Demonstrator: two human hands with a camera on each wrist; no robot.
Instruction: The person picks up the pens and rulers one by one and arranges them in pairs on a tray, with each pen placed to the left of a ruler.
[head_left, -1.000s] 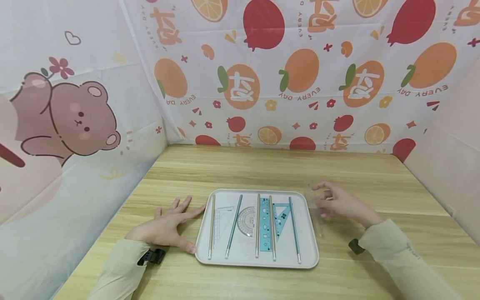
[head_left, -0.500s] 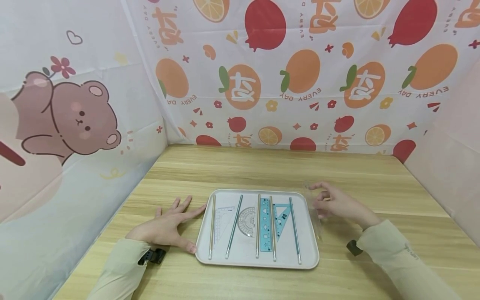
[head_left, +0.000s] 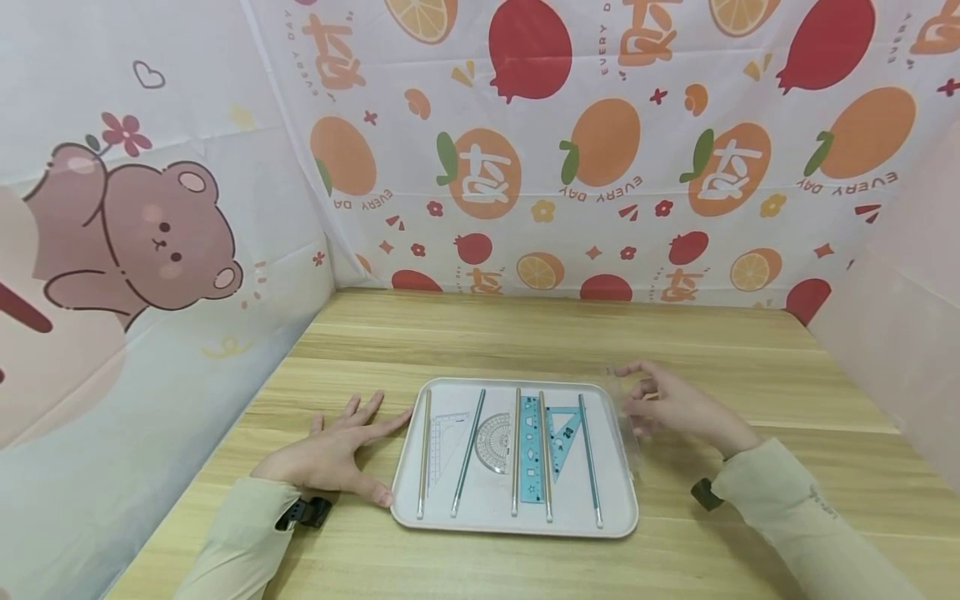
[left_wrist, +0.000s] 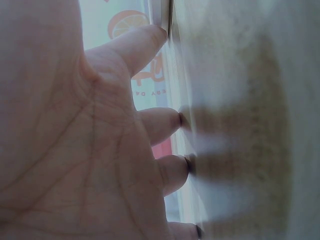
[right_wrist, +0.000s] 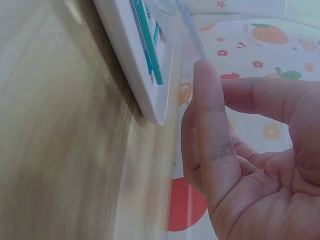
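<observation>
A white tray (head_left: pixel 495 510) lies on the table holding several gold and teal pencils (head_left: pixel 468 450), a clear set square (head_left: pixel 437 454), a clear protractor (head_left: pixel 491 446), a blue ruler (head_left: pixel 532 450) and a blue set square (head_left: pixel 567 433). My left hand (head_left: pixel 330 458) rests spread on the table, its thumb and index fingertip at the tray's left edge. With thumb and index finger, my right hand (head_left: pixel 663 408) pinches a clear ruler-like strip (head_left: pixel 628 446), which overlaps the tray's right rim in the head view. The right wrist view shows the strip's edge (right_wrist: pixel 192 30) at the fingertip.
The wooden table (head_left: pixel 480 337) reaches back to a fruit-printed cloth (head_left: pixel 540 233). A bear-printed cloth (head_left: pixel 165 233) hangs along the left side, and a pale pink one (head_left: pixel 900 275) along the right.
My right hand has shifted slightly left with the clear strip, which now overlaps the tray's right rim. My left hand and the things on the tray have stayed put.
</observation>
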